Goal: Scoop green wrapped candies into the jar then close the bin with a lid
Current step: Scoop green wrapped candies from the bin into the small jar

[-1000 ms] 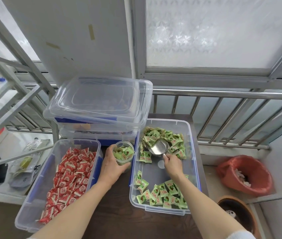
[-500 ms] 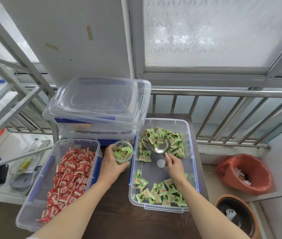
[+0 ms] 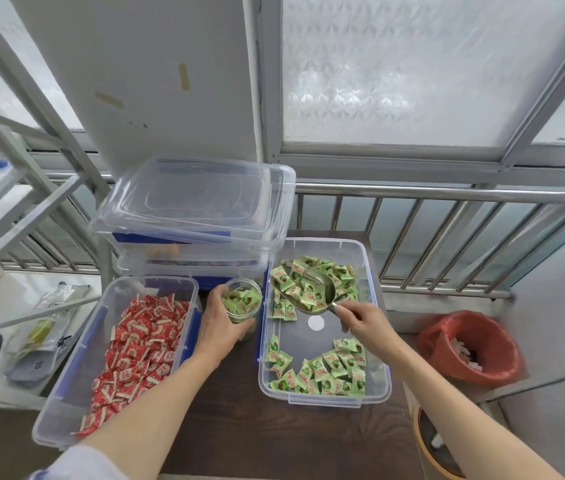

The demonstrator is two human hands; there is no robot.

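Several green wrapped candies (image 3: 303, 289) fill the metal scoop (image 3: 305, 288), gripped by the right hand (image 3: 366, 323) over the open bin (image 3: 376, 341). Left hand (image 3: 220, 329) clamps the small jar (image 3: 241, 303) beside it. Risk: the narrow jar mouth may shed candies onto the table (image 3: 274, 438) during tipping.

To my left sits a clear plastic bin of red wrapped candies (image 3: 142, 344). Behind it I see stacked clear lidded containers (image 3: 191, 216). At my right, on the floor, stands a bucket lined with a red plastic bag (image 3: 468, 348).
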